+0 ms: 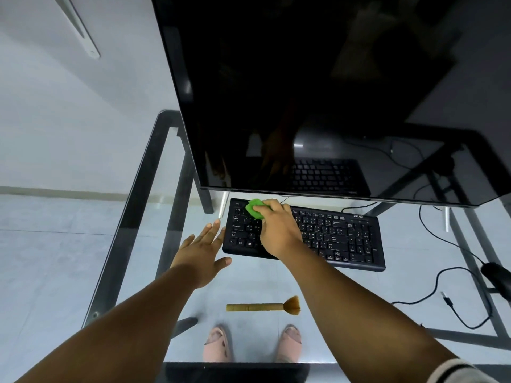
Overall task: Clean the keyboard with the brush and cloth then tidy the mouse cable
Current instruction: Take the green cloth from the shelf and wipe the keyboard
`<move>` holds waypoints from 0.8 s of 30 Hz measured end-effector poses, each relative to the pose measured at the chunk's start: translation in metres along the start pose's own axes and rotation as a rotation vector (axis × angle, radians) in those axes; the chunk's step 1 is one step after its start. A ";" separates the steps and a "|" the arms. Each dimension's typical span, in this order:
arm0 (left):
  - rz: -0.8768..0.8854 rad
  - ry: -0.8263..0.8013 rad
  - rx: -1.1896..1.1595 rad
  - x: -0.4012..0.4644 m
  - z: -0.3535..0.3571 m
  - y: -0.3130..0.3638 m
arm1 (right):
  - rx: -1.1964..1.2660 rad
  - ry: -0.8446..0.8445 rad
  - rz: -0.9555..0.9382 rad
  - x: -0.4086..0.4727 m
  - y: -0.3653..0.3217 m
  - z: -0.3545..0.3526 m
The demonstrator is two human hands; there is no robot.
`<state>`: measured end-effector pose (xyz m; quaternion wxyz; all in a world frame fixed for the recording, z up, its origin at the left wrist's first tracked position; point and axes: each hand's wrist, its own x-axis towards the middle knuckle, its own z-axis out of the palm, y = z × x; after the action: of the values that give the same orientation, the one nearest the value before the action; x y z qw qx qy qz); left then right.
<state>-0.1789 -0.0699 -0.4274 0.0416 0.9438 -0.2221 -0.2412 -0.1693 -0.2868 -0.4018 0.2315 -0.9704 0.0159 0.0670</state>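
From the head view, I'm looking down through a glass worktop (154, 172) with a dark frame. The black keyboard (331, 239) lies just below a big dark monitor (318, 92) that fills the twelve o'clock half of the frame. My right hand (279, 230) sits on the keyboard's left end, fingers curled round a green cloth (254, 208) and pressing it onto the top-left keys. My left hand (203, 255) is at nine o'clock of the keyboard, fingers spread and straight, holding nothing; its fingertips (215, 225) are just beside the keyboard's left edge, and I can't tell whether they touch it. The brush (262, 307) lies on the glass at six o'clock of the keyboard, well apart from it, handle pointing to nine o'clock, bristles fanned toward three o'clock. Over at three to four o'clock I see the black mouse (496, 276) at the frame's edge, its cable (442, 286) looping loosely across the glass, a plug end (446, 298) lying free near it. Through the glass at six o'clock, two feet in pink slippers (218, 344) stand on the pale floor.
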 end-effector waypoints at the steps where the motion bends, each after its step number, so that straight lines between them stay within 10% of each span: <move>1: 0.005 -0.004 0.001 -0.001 0.001 0.000 | 0.001 0.011 0.009 -0.001 -0.002 0.002; 15: 0.014 0.161 -0.153 -0.017 -0.001 0.010 | 0.071 0.021 -0.141 -0.025 0.015 0.002; 24: 0.054 0.077 -0.129 0.031 -0.036 0.025 | 0.073 0.241 0.237 -0.021 0.025 -0.002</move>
<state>-0.1477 -0.1070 -0.4044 0.1171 0.9415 -0.2296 -0.2173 -0.1913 -0.3098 -0.4085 0.2534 -0.9537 0.1604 -0.0234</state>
